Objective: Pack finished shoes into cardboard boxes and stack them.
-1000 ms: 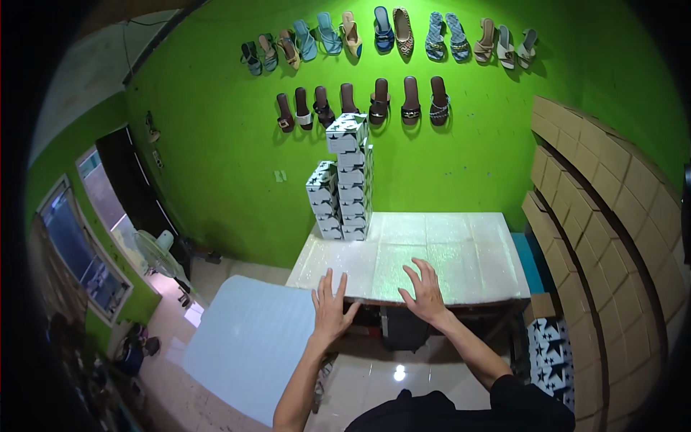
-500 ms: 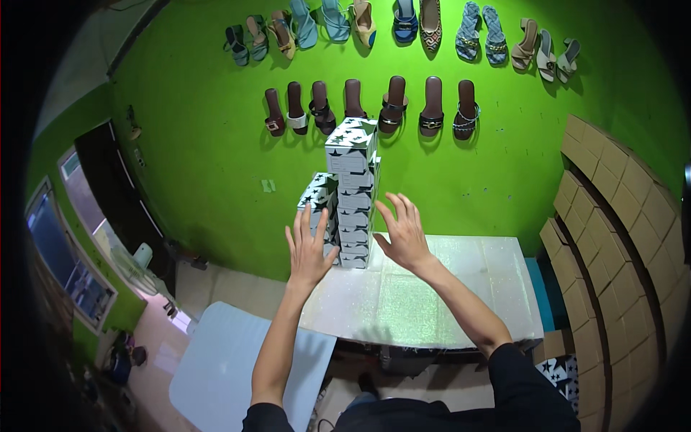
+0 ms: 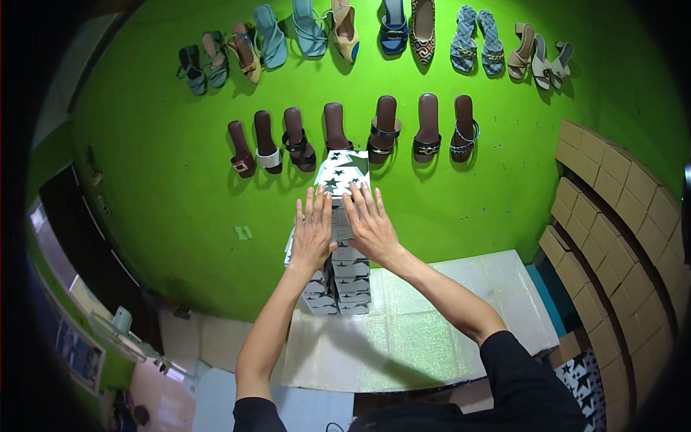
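The left hand [image 3: 313,234] and the right hand [image 3: 369,229] were both open, fingers straight and slightly parted, over the near side of the top star-patterned box [image 3: 344,171]; whether they pressed on it or gripped it, I could not tell. That box sat highest on a tall stack of boxes [image 3: 353,284], with a shorter stack [image 3: 318,297] just left of it. Both stood toward the left of a shiny-covered table [image 3: 425,317]. Brown cartons [image 3: 612,252] lined the right side. Sandals [image 3: 427,128] hung in two rows on the far green wall [image 3: 432,201].
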{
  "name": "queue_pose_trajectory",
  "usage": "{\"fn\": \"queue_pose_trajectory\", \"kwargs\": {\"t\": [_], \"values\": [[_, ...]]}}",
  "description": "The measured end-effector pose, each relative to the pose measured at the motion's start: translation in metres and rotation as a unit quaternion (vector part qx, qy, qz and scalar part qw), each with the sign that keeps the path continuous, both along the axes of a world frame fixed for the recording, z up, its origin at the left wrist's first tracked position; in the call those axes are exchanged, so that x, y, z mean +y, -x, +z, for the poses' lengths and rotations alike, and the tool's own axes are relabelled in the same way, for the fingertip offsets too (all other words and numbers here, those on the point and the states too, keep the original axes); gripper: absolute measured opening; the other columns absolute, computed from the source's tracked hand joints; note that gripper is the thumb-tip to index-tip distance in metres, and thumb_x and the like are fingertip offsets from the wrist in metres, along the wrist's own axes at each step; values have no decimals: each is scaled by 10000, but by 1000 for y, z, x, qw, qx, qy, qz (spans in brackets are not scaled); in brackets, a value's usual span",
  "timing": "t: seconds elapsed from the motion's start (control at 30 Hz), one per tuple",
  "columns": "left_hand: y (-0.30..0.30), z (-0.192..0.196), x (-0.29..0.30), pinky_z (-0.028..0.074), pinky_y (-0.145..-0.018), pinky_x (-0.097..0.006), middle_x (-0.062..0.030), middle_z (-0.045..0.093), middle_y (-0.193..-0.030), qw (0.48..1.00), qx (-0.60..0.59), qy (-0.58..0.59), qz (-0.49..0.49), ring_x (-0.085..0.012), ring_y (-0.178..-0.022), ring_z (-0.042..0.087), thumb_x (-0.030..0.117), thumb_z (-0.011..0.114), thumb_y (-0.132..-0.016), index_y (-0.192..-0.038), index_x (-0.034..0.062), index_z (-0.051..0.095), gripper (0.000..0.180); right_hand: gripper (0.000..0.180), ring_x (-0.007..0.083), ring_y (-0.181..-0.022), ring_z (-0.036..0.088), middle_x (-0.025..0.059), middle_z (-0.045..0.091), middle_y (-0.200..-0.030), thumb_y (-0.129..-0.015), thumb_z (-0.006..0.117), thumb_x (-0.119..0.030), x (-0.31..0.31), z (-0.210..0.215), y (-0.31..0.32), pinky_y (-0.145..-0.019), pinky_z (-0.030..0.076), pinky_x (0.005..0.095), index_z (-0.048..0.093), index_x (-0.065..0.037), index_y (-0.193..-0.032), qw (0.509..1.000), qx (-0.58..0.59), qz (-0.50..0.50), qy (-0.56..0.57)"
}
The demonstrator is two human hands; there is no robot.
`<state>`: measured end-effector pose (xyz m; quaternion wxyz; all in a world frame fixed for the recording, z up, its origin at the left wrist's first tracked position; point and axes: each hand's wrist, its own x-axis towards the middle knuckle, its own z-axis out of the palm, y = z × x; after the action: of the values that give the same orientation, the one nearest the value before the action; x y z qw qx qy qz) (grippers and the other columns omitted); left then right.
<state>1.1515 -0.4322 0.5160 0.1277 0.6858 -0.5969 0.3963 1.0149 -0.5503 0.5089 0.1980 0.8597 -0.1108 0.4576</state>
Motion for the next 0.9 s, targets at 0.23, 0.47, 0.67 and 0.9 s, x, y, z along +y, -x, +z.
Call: {"fn": "queue_pose_trajectory", "kwargs": {"t": [0.23, 0.47, 0.67, 0.9], "values": [[-39, -7, -47, 222, -1231, -476, -239, 253, -1559, 996, 1, -9, -84, -408, -1470, 232, 225, 891, -613, -1497, -67, 239, 1136, 850, 412, -1419, 347, 246, 379, -1499, -654, 724, -92, -42, -11, -32, -1207, 244, 493, 380, 62, -1417, 999, -19, 6, 51], [-30, -10, -51, 364, -1140, -456, -231, 473, -1332, 983, -57, 87, -153, -365, -1290, 460, 26, 532, -856, -1350, -101, 413, 524, 616, 349, -1297, 474, 203, 506, -1342, -754, 630, -84, -42, -10, -14, -1129, 342, 479, 462, 53, -1330, 997, -30, 60, 28], [22, 12, -43, 368, -1137, -448, -222, 466, -1381, 979, -112, 90, -144, -358, -1299, 468, 105, 611, -846, -1366, -75, 428, 580, 682, 353, -1295, 478, 196, 503, -1352, -719, 695, -99, -30, 14, 50, -1118, 351, 482, 450, 46, -1339, 997, -37, 68, 32], [74, 0, -62, 264, -1190, -542, -234, 310, -1552, 943, -52, 115, -308, -435, -1436, 319, 401, 836, -692, -1492, 15, 249, 1065, 786, 350, -1277, 498, 187, 508, -1368, -678, 767, -168, -49, 10, 191, -1108, 375, 483, 437, 25, -1365, 998, 0, 69, 10]]}}
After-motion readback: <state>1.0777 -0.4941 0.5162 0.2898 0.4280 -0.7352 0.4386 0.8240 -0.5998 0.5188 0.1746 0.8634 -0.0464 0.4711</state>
